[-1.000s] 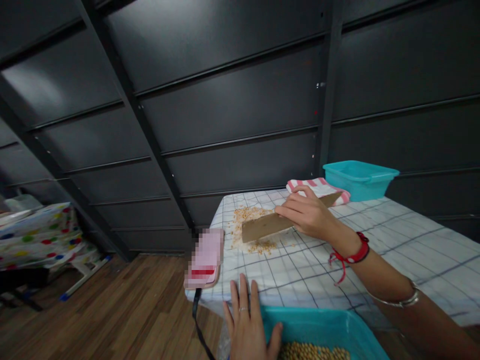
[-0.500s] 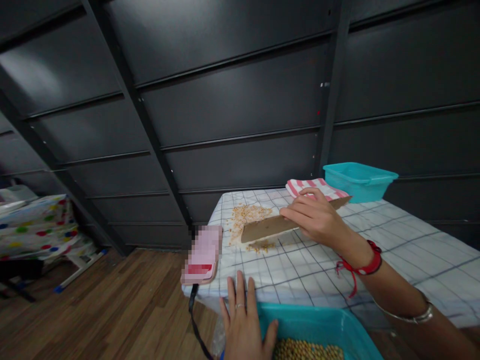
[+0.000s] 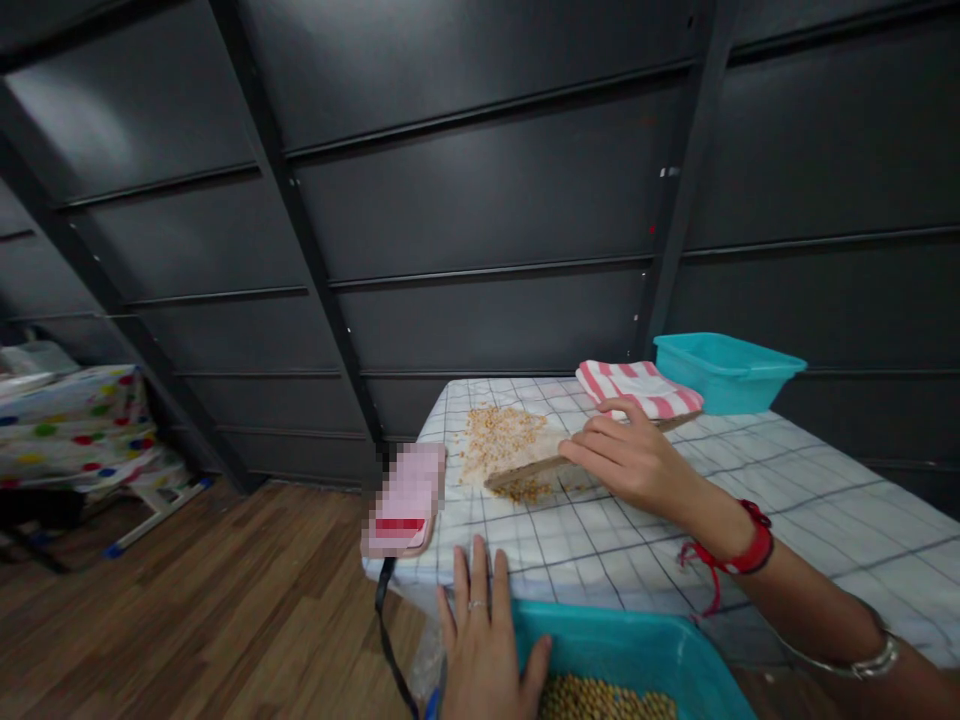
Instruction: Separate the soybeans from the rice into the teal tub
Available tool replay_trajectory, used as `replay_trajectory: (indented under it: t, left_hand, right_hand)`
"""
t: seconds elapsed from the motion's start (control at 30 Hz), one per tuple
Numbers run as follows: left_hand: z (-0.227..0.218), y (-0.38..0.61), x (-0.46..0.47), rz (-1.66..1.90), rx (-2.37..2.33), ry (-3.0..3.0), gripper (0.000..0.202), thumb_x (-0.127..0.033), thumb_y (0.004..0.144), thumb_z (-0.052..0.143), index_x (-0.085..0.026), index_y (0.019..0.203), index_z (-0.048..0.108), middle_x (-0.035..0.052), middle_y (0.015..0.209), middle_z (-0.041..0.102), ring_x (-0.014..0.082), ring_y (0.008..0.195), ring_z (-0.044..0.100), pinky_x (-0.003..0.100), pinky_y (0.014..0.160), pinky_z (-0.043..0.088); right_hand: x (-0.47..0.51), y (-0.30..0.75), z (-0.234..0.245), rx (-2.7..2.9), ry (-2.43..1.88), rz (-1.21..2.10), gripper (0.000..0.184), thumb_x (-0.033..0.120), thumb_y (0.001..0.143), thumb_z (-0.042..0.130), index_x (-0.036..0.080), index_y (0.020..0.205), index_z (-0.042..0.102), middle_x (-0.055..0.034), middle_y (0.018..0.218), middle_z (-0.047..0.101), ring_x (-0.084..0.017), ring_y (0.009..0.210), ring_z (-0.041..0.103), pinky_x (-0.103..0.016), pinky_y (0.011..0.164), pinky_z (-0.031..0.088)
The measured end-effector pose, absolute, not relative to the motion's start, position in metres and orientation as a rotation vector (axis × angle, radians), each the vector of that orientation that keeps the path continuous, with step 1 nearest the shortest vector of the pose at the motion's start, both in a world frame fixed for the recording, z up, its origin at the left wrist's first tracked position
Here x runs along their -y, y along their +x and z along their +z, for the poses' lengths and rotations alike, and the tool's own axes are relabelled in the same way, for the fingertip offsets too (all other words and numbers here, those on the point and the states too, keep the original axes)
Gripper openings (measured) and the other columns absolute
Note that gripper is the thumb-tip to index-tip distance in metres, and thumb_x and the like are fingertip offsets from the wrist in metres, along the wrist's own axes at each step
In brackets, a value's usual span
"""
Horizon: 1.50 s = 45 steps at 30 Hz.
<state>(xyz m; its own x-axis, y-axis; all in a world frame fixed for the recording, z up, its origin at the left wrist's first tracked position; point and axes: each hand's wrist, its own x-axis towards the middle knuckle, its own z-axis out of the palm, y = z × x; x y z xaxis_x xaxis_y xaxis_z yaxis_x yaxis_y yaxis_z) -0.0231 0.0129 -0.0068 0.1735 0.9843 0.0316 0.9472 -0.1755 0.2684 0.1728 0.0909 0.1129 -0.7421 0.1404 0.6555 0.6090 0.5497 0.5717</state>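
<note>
My right hand point(image 3: 626, 455) grips a flat brown strip that looks like cardboard point(image 3: 529, 470), fingers closed over its upper edge. The strip is tilted, its left end low beside scattered yellow beans or grains point(image 3: 506, 430) on the checked tablecloth point(image 3: 600, 550). A few more lie in front of its lower edge. My left hand point(image 3: 484, 640) has its fingers spread at the table's front edge, with the thumb over the rim of a teal basin point(image 3: 630, 625). Inside that basin are many yellowish beans point(image 3: 600, 700), partly cut off by the frame.
A pink phone point(image 3: 409, 500), partly pixelated, lies at the table's left edge with a black strap point(image 3: 386, 620) hanging down. At the back are a striped pink-and-white cloth point(image 3: 641, 388) and a second teal basin point(image 3: 724, 375). A dark panelled wall point(image 3: 487, 220) stands behind.
The strip has tipped so that less of its face shows, and its left end sits slightly lower. My left hand stays in place. The view has shifted slightly.
</note>
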Motion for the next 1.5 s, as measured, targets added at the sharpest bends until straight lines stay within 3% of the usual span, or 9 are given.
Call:
replay_trajectory:
  t: [0.7,0.93,1.5]
  left_hand:
    - [-0.007,-0.034,-0.013,0.25,-1.83,2.205,0.066,-0.032,0.075,0.042,-0.012,0.135,0.021,0.0108,0.143,0.002,0.0325,0.128,-0.007,0.059,0.101,0.006]
    - [-0.007,-0.035,-0.014,0.293,-1.813,2.209,0.066,-0.03,0.075,0.044,-0.011,0.134,0.022,0.0119,0.142,0.002,0.0335,0.127,-0.006,0.061,0.101,0.007]
    - [-0.01,-0.038,-0.013,0.317,-1.812,2.21,0.065,-0.031,0.075,0.043,-0.012,0.134,0.023,0.0118,0.142,0.0,0.0328,0.127,-0.008,0.06,0.101,0.008]
  right_hand:
    - [-0.071,0.167,0.113,2.249,-0.462,-1.053,0.01,0.007,0.079,0.049,0.013,0.084,0.056,-0.0012,0.068,0.064,-0.012,0.065,0.051,-0.035,0.075,0.038]
    - [-0.067,0.171,0.113,2.222,-0.474,-1.032,0.015,0.007,0.08,0.048,0.017,0.086,0.056,0.0,0.071,0.065,-0.012,0.068,0.053,-0.035,0.076,0.039]
    - [-0.064,0.192,0.103,2.227,-0.547,-0.97,0.02,0.004,0.078,0.049,0.016,0.093,0.054,-0.002,0.071,0.064,-0.014,0.068,0.052,-0.037,0.076,0.038]
